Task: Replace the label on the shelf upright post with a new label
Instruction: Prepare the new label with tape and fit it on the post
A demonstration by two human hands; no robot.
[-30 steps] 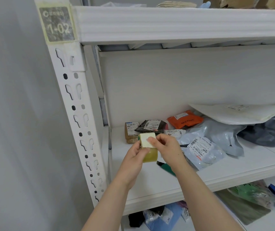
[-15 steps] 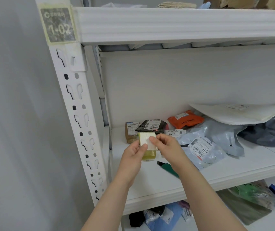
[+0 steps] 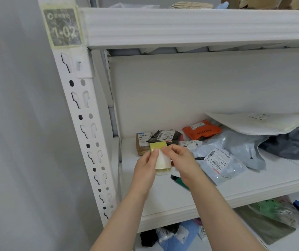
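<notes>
A worn grey label (image 3: 62,27) reading 1-02 is stuck with yellowed tape at the top of the white slotted upright post (image 3: 88,134). Low in the middle, both hands hold a small label piece (image 3: 162,160), pale on its face with a yellow backing showing at its top. My left hand (image 3: 146,167) pinches its left edge with the thumb on the face. My right hand (image 3: 181,160) pinches its upper right edge between thumb and fingertips. The piece's printed side is hidden.
The white shelf board (image 3: 163,196) lies under my hands. Behind them sit a brown box (image 3: 142,144), a black pouch (image 3: 165,135), an orange packet (image 3: 202,129), grey mailer bags (image 3: 235,151) and a white padded envelope (image 3: 253,122). A dark green tool (image 3: 180,182) lies by my right wrist.
The hands rose slightly and turned the piece, so its pale face lies lower between them and the yellow backing shows at the top. The post label is unchanged.
</notes>
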